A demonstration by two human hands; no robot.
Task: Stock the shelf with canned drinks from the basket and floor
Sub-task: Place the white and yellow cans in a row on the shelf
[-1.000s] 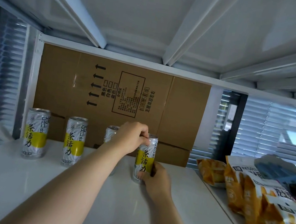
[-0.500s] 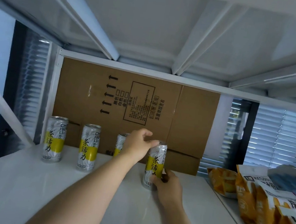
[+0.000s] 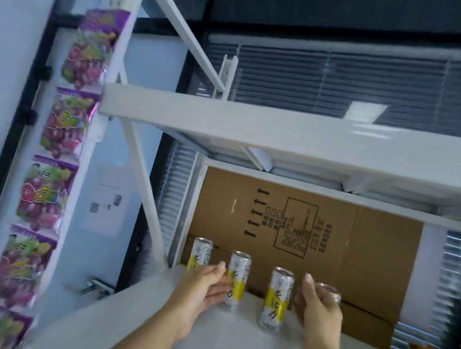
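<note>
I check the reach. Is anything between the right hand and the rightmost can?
Nothing visible. The right hand is open directly in front of the rightmost can, hiding most of it; the third can stands apart, to its left.

Soft, even daylight is filling the scene, and the pale wall on the left is glowing brightest. The front beam of the upper shelf (image 3: 289, 135) is catching glare and washing out toward the right. A bright rectangular reflection (image 3: 366, 111) is floating on the dark blinds (image 3: 360, 74) far above. The cardboard (image 3: 367, 256) under that shelf is sitting in mild shade, and the cans (image 3: 277, 299) are casting barely any shadow. The left hand (image 3: 206, 283) and right hand (image 3: 318, 306) are smearing with motion blur. The hanging snack packets (image 3: 48, 193) near left are blurring and bowing with wide-angle distortion.
</note>
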